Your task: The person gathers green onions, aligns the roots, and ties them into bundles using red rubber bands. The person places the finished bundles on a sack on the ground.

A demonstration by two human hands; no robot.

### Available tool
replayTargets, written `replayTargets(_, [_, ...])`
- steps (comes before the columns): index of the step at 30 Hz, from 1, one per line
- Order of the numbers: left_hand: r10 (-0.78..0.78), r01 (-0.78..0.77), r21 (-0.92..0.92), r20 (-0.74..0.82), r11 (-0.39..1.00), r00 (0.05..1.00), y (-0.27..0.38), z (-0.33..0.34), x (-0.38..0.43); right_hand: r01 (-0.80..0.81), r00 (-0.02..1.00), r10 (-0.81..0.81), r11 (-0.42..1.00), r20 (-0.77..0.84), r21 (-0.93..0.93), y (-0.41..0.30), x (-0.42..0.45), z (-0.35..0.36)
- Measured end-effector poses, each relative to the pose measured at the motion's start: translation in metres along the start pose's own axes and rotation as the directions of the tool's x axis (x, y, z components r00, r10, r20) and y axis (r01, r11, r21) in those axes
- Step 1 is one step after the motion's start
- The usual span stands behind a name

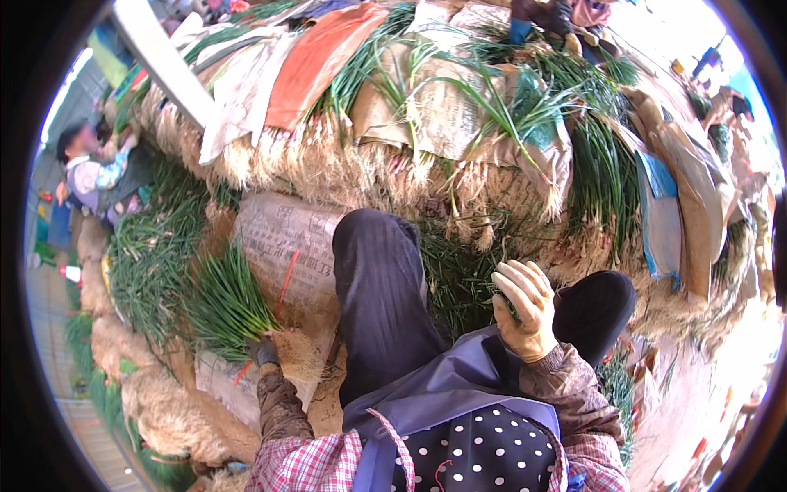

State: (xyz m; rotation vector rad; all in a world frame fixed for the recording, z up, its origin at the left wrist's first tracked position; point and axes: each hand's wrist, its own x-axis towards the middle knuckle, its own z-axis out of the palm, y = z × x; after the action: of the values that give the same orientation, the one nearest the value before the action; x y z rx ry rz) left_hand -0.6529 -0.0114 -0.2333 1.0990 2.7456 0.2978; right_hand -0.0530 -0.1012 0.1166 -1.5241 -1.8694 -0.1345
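Observation:
My left hand [264,353], in a dark glove, grips a bundle of green onions [230,307] near its root end. The bundle's leaves point up and left, and its pale roots [299,357] fan out to the right. Beneath it a red-orange tie [287,283] lies across a printed woven sack [289,234]. My right hand [524,310], in a cream and yellow glove, is raised above my lap near the right knee, palm towards the left, fingers apart, holding nothing.
A long pile of rooted green onions [344,166] runs across the front, partly covered by sacks and an orange cloth [323,64]. Loose green leaves [154,264] are heaped at left. A person [98,166] sits at the far left; another person's gloved hands [575,43] show at the top right.

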Motion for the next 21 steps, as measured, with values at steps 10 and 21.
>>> replayTargets(10, [0.085,-0.105,-0.250,-0.089,0.963,0.992,0.099,-0.100,-0.012,-0.188,0.971,0.201,0.976,-0.132,0.109,0.016,-0.049,-0.025])
replayTargets(21, [0.753,-0.563,-0.774,-0.179,0.290,0.633,0.418,-0.164,-0.154,-0.372,0.898,0.394,0.918,-0.198,0.138,0.020,-0.070,-0.050])
